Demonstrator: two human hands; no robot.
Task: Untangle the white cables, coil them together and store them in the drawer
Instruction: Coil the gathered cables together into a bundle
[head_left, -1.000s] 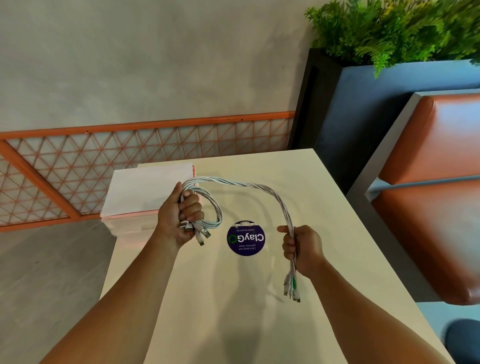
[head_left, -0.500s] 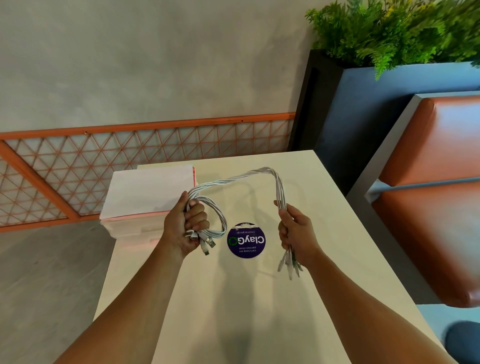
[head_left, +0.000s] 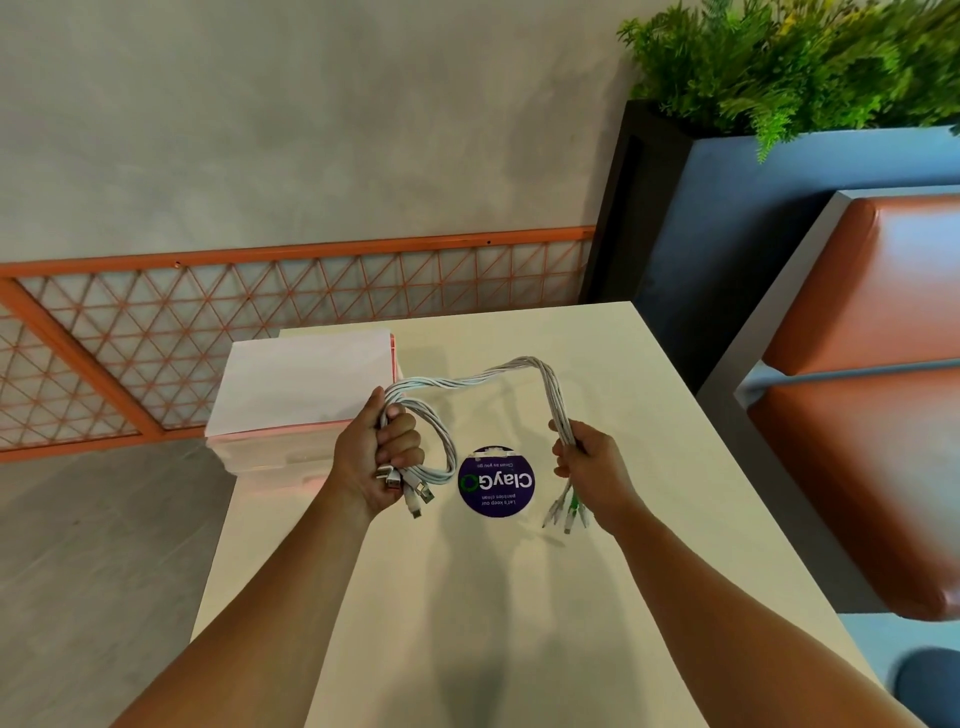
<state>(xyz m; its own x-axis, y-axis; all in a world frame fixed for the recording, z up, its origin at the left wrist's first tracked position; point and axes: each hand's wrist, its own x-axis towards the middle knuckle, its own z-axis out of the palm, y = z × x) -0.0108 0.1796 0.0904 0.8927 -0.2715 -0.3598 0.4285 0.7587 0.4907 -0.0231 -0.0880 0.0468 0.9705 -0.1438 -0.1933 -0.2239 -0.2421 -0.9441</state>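
Observation:
A bundle of white cables (head_left: 483, 376) arches above the cream table (head_left: 519, 597) between my two hands. My left hand (head_left: 376, 457) grips one end, where the bundle makes a small loop (head_left: 441, 447) and several plugs stick out below the fist. My right hand (head_left: 589, 462) pinches the other end, fingers curled round the strands, and the loose plugs (head_left: 566, 512), one of them green, hang under it. A white drawer unit (head_left: 306, 384) with a pinkish front stands at the table's far left corner; its drawer looks closed.
A round purple sticker (head_left: 496, 480) lies on the table between my hands. An orange lattice railing (head_left: 208, 312) runs behind the table at left. A blue planter (head_left: 779, 218) with green plants and an orange padded bench (head_left: 883, 389) stand on the right.
My right hand has risen and slid up the bundle, bending the cables into a sharper, taller arch. My left hand has kept its grip on the looped end.

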